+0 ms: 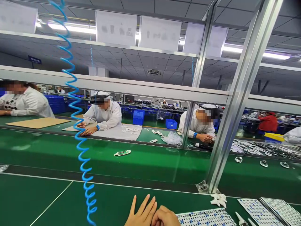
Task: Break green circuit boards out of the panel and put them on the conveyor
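Observation:
My left hand (141, 214) lies flat on the green table at the bottom edge, fingers stretched forward and slightly apart, with nothing in it. My right hand (166, 217) sits against it on the right with its fingers curled under. Whether it holds anything is hidden by the frame edge. Just right of my right hand lies a white sheet with rows of small blue marks (205, 217). Two more such sheets (256, 208) lie further right. A small white piece (218, 200) rests at the foot of a slanted aluminium post (225, 135).
A blue coiled hose (80, 141) hangs down left of my hands. A small white and green part (122, 153) and clear lenses (263, 163) lie on the green conveyor belt (152, 163). Beyond the belt, people in white coats (103, 114) (199, 124) work at their table.

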`<state>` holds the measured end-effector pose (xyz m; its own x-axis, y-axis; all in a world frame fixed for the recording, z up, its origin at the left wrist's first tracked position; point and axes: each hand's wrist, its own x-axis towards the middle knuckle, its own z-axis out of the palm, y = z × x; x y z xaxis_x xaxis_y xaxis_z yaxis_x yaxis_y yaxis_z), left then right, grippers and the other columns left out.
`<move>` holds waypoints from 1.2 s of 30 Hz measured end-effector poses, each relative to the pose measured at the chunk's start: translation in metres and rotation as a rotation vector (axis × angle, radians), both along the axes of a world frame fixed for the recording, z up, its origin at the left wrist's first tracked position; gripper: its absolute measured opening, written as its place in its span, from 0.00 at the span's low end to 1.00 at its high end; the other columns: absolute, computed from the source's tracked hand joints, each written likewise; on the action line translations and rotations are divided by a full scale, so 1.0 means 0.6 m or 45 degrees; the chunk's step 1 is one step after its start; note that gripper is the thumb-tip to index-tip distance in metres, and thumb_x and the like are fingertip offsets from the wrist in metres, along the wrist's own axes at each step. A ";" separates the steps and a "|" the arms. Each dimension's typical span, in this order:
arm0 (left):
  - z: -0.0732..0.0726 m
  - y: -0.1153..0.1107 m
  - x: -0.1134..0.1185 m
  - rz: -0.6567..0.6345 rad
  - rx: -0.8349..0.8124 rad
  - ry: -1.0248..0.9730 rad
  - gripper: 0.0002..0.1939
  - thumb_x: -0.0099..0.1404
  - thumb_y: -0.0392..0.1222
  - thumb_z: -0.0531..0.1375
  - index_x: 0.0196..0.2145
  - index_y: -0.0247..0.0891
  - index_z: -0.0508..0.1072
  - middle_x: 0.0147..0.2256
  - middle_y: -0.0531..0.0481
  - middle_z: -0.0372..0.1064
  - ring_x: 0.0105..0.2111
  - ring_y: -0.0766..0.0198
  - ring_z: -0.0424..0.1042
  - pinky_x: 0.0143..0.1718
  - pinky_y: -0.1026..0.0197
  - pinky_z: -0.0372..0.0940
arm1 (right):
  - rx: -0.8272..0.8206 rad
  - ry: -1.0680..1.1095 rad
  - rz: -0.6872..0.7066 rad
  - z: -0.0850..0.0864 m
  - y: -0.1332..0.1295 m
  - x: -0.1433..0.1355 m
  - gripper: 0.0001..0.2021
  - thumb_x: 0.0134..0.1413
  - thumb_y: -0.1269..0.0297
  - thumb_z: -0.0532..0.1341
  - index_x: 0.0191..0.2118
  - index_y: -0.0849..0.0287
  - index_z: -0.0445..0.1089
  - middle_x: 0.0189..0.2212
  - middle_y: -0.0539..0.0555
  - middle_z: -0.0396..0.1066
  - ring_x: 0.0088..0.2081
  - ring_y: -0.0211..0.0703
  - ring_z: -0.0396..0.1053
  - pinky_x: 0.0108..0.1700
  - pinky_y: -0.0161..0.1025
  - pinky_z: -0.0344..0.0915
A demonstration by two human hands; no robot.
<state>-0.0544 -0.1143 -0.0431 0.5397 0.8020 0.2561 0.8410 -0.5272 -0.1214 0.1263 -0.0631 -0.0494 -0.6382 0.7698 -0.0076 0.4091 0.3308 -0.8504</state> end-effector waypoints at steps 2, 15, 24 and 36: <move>-0.005 0.000 0.000 -0.001 0.005 0.005 0.30 0.75 0.50 0.46 0.64 0.50 0.30 0.63 0.51 0.46 0.61 0.50 0.58 0.59 0.48 0.60 | -0.010 -0.010 -0.007 0.007 0.001 -0.002 0.08 0.35 0.79 0.63 0.25 0.59 0.72 0.27 0.45 0.61 0.24 0.30 0.64 0.29 0.27 0.60; 0.003 -0.004 0.006 0.006 -0.067 -0.044 0.31 0.74 0.51 0.47 0.64 0.52 0.29 0.64 0.53 0.46 0.62 0.51 0.56 0.64 0.47 0.51 | 0.025 -0.110 -0.108 0.044 -0.022 -0.004 0.11 0.35 0.81 0.59 0.25 0.60 0.71 0.27 0.46 0.60 0.25 0.32 0.63 0.29 0.29 0.56; 0.028 -0.014 0.010 0.025 -0.191 -0.070 0.28 0.75 0.50 0.45 0.63 0.53 0.28 0.65 0.53 0.43 0.64 0.51 0.52 0.63 0.47 0.51 | 0.348 -0.476 -0.124 0.019 -0.023 -0.014 0.11 0.39 0.78 0.59 0.30 0.56 0.71 0.36 0.52 0.72 0.33 0.42 0.72 0.30 0.33 0.53; -0.001 0.004 -0.004 -0.009 0.023 -0.043 0.33 0.72 0.57 0.49 0.64 0.54 0.31 0.63 0.56 0.49 0.60 0.54 0.61 0.59 0.55 0.59 | 0.097 0.409 -0.222 -0.003 -0.002 0.010 0.12 0.55 0.55 0.58 0.28 0.58 0.65 0.25 0.46 0.56 0.23 0.34 0.56 0.27 0.33 0.54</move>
<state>-0.0570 -0.1120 -0.0435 0.5362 0.7931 0.2889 0.8410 -0.5313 -0.1024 0.1326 -0.0645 -0.0512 -0.4578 0.8580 0.2329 0.1815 0.3466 -0.9203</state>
